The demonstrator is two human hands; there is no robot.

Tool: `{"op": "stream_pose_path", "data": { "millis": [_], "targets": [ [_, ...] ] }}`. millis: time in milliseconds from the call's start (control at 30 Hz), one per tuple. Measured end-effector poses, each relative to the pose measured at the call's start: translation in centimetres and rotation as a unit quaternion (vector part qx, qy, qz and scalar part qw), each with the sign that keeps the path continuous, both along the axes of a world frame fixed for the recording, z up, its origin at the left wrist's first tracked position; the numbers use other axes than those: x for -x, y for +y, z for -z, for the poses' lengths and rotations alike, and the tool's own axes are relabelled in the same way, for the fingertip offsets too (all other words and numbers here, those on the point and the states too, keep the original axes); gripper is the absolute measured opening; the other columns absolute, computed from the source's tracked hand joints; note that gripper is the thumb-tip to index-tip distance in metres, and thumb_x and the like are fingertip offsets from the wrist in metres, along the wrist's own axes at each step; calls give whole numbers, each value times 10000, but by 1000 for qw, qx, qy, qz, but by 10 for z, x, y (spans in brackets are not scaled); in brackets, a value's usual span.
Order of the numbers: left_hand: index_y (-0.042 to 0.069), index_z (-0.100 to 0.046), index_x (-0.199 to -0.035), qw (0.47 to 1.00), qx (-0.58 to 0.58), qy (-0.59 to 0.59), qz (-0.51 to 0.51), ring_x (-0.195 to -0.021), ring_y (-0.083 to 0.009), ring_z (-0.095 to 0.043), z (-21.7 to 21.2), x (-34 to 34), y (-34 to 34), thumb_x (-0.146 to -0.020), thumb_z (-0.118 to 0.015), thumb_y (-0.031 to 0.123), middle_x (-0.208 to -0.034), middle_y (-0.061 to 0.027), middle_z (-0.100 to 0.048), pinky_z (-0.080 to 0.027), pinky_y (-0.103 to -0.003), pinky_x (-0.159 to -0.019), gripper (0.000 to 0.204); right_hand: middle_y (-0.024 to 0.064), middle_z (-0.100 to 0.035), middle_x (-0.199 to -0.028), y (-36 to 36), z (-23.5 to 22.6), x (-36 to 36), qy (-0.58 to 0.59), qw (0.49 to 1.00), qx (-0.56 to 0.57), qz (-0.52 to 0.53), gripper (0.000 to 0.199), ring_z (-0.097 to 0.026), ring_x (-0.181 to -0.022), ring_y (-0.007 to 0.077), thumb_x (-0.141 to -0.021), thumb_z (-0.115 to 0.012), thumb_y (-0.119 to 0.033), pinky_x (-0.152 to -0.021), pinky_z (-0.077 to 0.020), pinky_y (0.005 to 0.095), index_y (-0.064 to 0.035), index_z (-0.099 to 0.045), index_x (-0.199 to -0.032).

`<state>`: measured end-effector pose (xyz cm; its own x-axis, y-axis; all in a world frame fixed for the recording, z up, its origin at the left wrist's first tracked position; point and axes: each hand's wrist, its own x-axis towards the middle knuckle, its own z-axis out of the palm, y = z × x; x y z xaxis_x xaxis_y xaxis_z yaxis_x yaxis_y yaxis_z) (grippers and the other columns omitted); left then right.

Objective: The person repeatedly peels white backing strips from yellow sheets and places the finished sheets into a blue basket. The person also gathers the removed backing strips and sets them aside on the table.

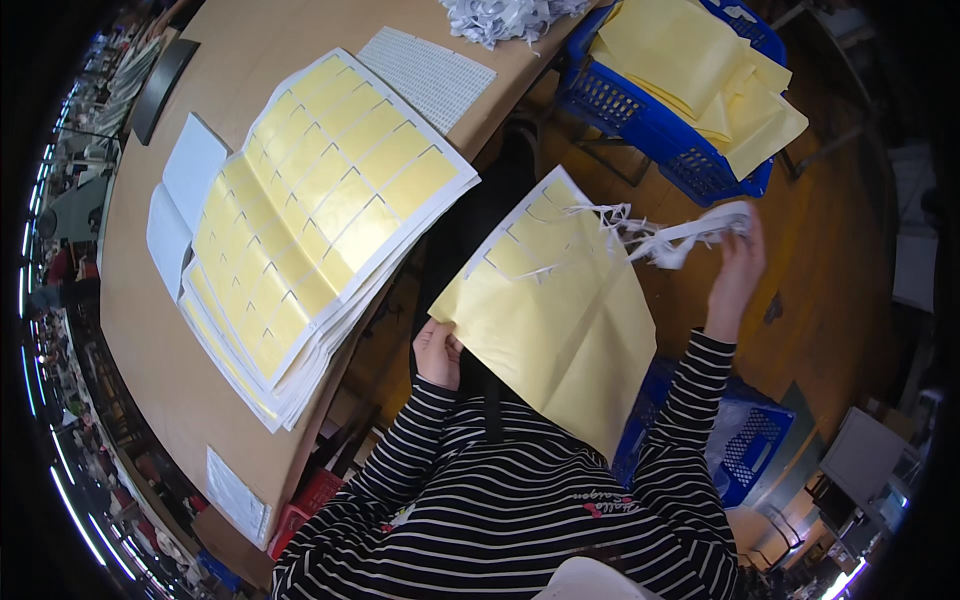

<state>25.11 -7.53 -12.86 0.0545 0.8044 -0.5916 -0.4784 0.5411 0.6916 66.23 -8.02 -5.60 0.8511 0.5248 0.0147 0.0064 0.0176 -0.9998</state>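
A large yellow sheet (560, 310) with a white edge and cut marks at its upper end hangs across my lap. My left hand (438, 355) is closed on its left corner, thumb on top. Off to the right, my raised right hand (738, 265) is closed on a bunch of white paper strips (690, 232). These strips trail from my fingers back to the sheet's upper right edge, where narrow bits stick out. On the table to my left lies a stack of yellow sheets (320, 200) with white borders and rows of cut marks.
The brown table (145, 290) carries a printed white sheet (428, 75), a heap of white paper scraps (505, 18) and a flat plastic packet (237, 497). A blue basket (625, 105) with folded yellow sheets (690, 60) stands ahead right. Another blue basket (755, 455) is beside my right arm.
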Motion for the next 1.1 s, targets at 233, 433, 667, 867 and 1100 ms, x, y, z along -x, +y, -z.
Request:
{"op": "stream_pose_path", "data": {
  "millis": [233,433,667,867,1100],
  "targets": [
    [-49,-602,-1126,994,-16,-9,105,-876,-168,-683,-4,-9,-4,-897,-533,-14,-1011,-101,-688,-564,-286,-818,241,92,-536,-1267,-6,-5,73,-475,857,123,-161,363,-517,-1141,201,-969,-432,-79,-1007,-418,360,-58,-506,-1324],
    [-60,-610,-1083,985,1,-13,172,-831,-116,-662,1,-39,2,-916,-540,-11,-949,-69,-678,-552,-235,-770,188,-41,-488,-1404,5,32,169,-584,630,122,-498,555,-493,-1169,265,-809,-525,-88,-1015,-419,407,-232,-533,-1344],
    [-60,-623,-1048,984,3,-26,178,-824,-109,-656,9,-25,1,-911,-548,-12,-938,-63,-673,-550,-218,-745,163,-16,-501,-1402,45,56,117,-570,703,241,-350,522,-503,-1173,299,-842,-501,-50,-1013,-409,415,-176,-526,-1348],
    [-41,-628,-1022,987,20,-46,151,-828,-114,-652,-2,22,-22,-895,-546,-29,-925,-57,-666,-555,-236,-749,152,68,-507,-1389,46,61,25,-548,748,316,-199,546,-514,-1152,309,-814,-527,2,-997,-428,405,-90,-502,-1352],
    [-28,-615,-978,987,78,22,136,-650,-74,-521,-14,41,-42,-851,-514,-71,-779,-4,-573,-511,-234,-681,168,114,-469,-1420,38,16,10,-563,780,270,-35,668,-500,-1159,327,-774,-499,80,-1034,-389,406,-52,-409,-1423]
  ]
}}
